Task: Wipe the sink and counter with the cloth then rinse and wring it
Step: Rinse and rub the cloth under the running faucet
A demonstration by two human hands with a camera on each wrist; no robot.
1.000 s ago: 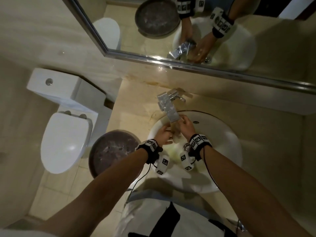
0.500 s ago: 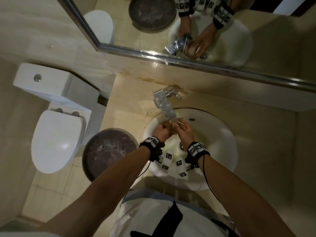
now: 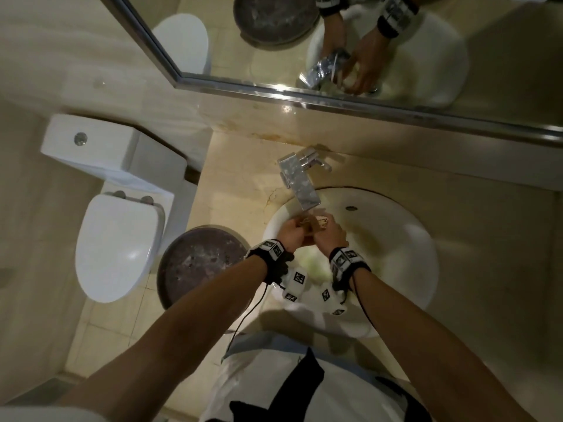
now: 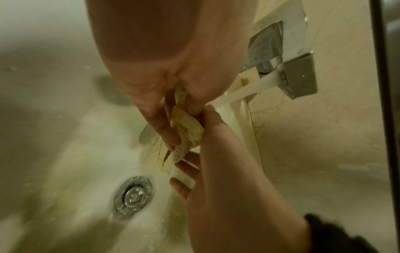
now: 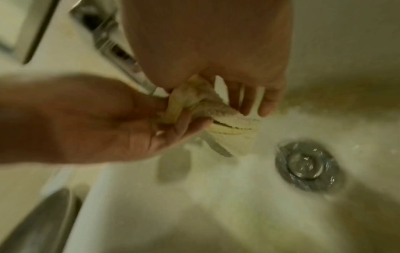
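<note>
A wet, bunched yellowish cloth (image 3: 316,224) hangs over the white sink (image 3: 423,239), just under the chrome faucet (image 3: 300,184). My left hand (image 3: 296,230) grips its left end and my right hand (image 3: 326,231) pinches its right end. In the left wrist view the left hand (image 4: 173,137) curls round the cloth (image 4: 188,126) while the right hand (image 4: 194,150) holds it from below, and a stream of water (image 4: 249,89) lands on it. The right wrist view shows the cloth (image 5: 233,135) between both hands above the drain (image 5: 307,168).
The beige counter (image 3: 493,245) surrounds the sink, with a mirror (image 3: 396,86) behind it. A toilet (image 3: 115,245) and a round dark bin (image 3: 201,263) stand on the floor at the left. Water runs to the drain (image 4: 134,195).
Both hands have drawn together on the cloth under the spout and bunched it tighter. The head view has shifted slightly.
</note>
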